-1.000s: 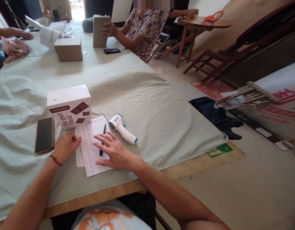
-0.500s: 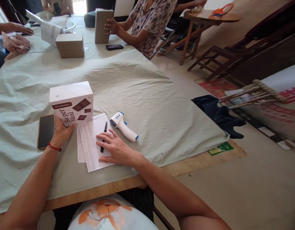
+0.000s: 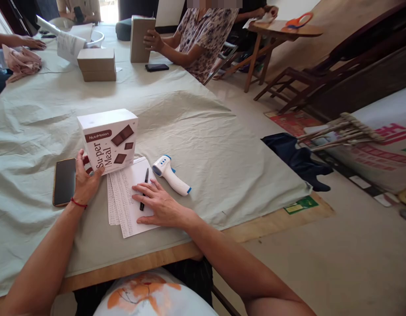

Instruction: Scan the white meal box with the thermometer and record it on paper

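A white box with brown print reading "NutriMotion Su-per Meal" stands slightly tilted, gripped at its lower left by my left hand. The thumb lies on its front face and the fingers go behind its side. My right hand rests flat with fingers spread on white paper sheets, over a black pen. Under the sheets' left part, small rows of print show. A white and blue infrared thermometer lies just right of the sheets. Left of my left hand is a smartphone with a dark screen.
A pale green cloth covers the table. Farther back are a cardboard box, another phone and a pink cloth. A co-worker's hand holds an upright brown box. A wooden chair stands at right.
My left hand has shifted the white box slightly right and tilted it, turning its printed front more toward me. My right hand stays on the sheets.
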{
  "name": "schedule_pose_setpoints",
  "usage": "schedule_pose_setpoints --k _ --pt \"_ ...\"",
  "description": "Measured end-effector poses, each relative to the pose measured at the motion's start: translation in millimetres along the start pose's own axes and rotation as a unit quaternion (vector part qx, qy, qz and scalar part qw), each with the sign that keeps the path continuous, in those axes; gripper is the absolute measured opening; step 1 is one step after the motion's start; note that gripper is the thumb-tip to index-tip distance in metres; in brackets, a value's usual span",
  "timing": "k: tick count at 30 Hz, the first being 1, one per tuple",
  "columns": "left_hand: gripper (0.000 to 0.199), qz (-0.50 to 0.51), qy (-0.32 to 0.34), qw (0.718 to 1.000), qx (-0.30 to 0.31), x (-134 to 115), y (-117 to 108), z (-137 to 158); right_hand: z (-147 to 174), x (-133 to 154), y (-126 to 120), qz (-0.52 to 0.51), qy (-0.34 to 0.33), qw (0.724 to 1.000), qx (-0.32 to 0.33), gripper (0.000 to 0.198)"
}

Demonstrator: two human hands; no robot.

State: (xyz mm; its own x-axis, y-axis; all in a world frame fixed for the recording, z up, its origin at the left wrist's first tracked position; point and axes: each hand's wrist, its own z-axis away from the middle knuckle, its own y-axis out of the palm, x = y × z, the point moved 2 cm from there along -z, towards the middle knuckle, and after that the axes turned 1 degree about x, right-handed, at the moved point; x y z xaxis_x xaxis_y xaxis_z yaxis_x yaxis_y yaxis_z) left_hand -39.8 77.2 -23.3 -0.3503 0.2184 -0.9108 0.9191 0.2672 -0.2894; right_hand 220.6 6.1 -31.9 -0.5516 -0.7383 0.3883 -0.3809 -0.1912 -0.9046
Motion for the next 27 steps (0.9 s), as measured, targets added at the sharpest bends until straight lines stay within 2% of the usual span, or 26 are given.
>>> schedule_pose_setpoints --k 4,6,11,14,16,18,19,21,24,26,27 --pt "0.092 0.000 -0.049 0.999 0.016 -8 1 14 0 -1 1 -0.001 0.001 1.000 0.000 0.061" --pt "0.088 -0.001 -0.059 0.997 0.044 -12 3 21 0 -1 2 -0.001 0.000 1.000 -0.004 0.060" --pt "0.060 -0.081 0.028 0.992 0.095 -18 3 28 -1 1 -2 -0.003 -0.023 0.999 -0.034 0.055" --pt "0.054 -0.120 0.051 0.987 0.096 -16 2 29 1 -1 -13 -0.019 -0.025 0.993 -0.115 0.032" --pt "0.055 -0.115 0.045 0.988 0.093 -13 2 30 5 -10 -23 0.003 0.061 0.979 -0.196 0.019" --pt "0.055 -0.103 0.043 0.990 0.087 -11 3 31 12 -24 -30 0.062 0.205 0.946 -0.244 0.020" --pt "0.055 -0.099 0.046 0.991 0.083 -11 4 32 15 -31 -32 0.093 0.272 0.928 -0.238 0.028" --pt "0.055 -0.099 0.054 0.990 0.080 -10 5 33 20 -43 -32 0.130 0.365 0.904 -0.182 0.047" --pt "0.056 -0.101 0.048 0.989 0.097 -10 5 34 20 -52 -29 0.117 0.421 0.894 -0.098 0.052" --pt "0.057 -0.097 0.038 0.988 0.111 -11 6 33 17 -53 -28 0.077 0.438 0.892 -0.080 0.045" --pt "0.057 -0.093 0.036 0.988 0.115 -12 6 33 15 -52 -29 0.046 0.441 0.891 -0.093 0.042"
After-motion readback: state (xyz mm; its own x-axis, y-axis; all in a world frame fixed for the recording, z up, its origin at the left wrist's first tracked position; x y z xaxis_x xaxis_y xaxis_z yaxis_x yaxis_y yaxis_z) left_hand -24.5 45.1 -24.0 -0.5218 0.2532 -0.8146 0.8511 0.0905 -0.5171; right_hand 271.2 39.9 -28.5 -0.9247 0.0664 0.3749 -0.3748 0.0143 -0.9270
